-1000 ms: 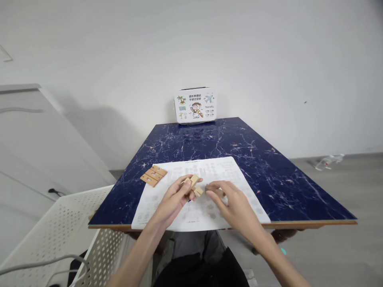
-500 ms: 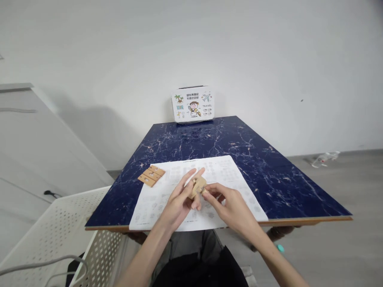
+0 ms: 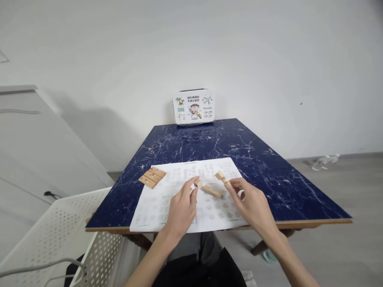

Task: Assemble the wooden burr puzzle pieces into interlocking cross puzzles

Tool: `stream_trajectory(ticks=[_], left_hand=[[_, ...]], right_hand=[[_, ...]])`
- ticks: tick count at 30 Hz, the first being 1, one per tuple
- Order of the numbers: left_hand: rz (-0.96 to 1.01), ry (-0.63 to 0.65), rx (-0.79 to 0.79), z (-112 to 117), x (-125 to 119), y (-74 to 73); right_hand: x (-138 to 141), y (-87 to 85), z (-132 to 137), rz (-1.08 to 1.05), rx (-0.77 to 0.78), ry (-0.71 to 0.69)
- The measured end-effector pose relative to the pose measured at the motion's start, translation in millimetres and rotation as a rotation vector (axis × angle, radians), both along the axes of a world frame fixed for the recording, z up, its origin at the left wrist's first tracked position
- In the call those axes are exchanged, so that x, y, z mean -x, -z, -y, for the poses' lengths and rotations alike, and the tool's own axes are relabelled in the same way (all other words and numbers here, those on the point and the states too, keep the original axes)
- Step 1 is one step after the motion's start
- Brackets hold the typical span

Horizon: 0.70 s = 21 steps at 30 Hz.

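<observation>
My left hand point(image 3: 183, 205) is closed, its fingertips on a small pale wooden block point(image 3: 198, 183) whose shape is partly hidden. My right hand point(image 3: 249, 199) pinches the near end of a notched wooden puzzle piece point(image 3: 222, 177), which points up and to the left. Between the hands, a longer wooden piece point(image 3: 212, 191) lies over the printed sheet point(image 3: 155, 215); I cannot tell whether it rests on the paper. To the left, on the sheet's far corner, lie flat brown wooden plates point(image 3: 152, 177) with cut-out holes.
The sheet covers the near part of a blue marbled table point(image 3: 215, 143). A white box point(image 3: 194, 107) with cartoon prints stands at the far edge against the wall. A white perforated basket point(image 3: 101, 255) and a grey cable point(image 3: 44, 266) are at the lower left. A clear plastic item point(image 3: 325, 161) lies on the floor.
The wooden pieces held together between both hands have come apart. My right hand has moved right with one notched piece, my left hand keeps a small one, and a longer piece shows between them.
</observation>
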<state>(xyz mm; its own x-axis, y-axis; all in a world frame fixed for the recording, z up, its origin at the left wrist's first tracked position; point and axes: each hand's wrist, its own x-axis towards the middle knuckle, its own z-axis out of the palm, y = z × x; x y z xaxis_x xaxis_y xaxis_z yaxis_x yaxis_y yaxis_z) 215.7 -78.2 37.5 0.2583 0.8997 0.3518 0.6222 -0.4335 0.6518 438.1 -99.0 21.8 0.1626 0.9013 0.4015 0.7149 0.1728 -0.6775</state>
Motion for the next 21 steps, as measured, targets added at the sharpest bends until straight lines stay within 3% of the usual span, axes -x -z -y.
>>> stream_trajectory(ticks=[4, 9, 14, 21], left_hand=[[-0.066, -0.101, 0.042, -3, -1, 9.8], [-0.077, 0.074, 0.122, 5, -3, 6.3], [-0.208, 0.249, 0.119, 9, 4, -4.2], [-0.325, 0.197, 0.129, -8, 2, -5.1]], right_hand=[[-11, 11.9, -6, 0.212, 0.006, 0.078], [-3, 16.7, -7, 0.299, 0.024, 0.028], [9, 14.7, -4, 0.204, 0.026, -0.201], [3, 13.6, -9, -0.097, 0.069, -0.392]])
